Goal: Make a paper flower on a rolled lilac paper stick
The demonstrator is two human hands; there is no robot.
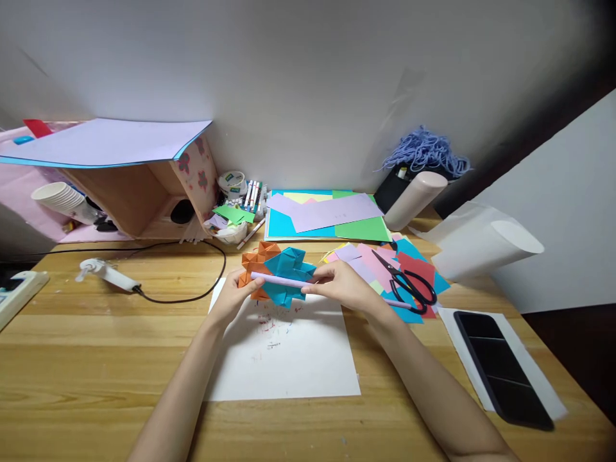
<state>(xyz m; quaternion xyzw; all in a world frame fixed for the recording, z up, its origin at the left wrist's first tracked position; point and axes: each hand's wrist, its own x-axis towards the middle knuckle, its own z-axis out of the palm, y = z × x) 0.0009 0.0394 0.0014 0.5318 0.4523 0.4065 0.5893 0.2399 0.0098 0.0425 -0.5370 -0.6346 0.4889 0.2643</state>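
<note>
An orange folded-paper piece [257,260] and a blue folded-paper piece [289,266] are side by side above a white sheet [289,359]. A thin light purple paper roll [282,280] lies across their front. My left hand [234,296] is closed on the orange piece and the roll's left end. My right hand [339,285] pinches the roll's right end at the blue piece's edge, its fingertips partly hidden behind the paper. Coloured marks dot the white sheet underneath.
Black scissors [409,282] lie on coloured paper scraps [375,263] at the right, near a dark phone [503,369]. A white glue gun [108,274] with a black cord is at the left. Behind stand an open box [192,173], a paper stack [356,226] and a pink cylinder [416,199].
</note>
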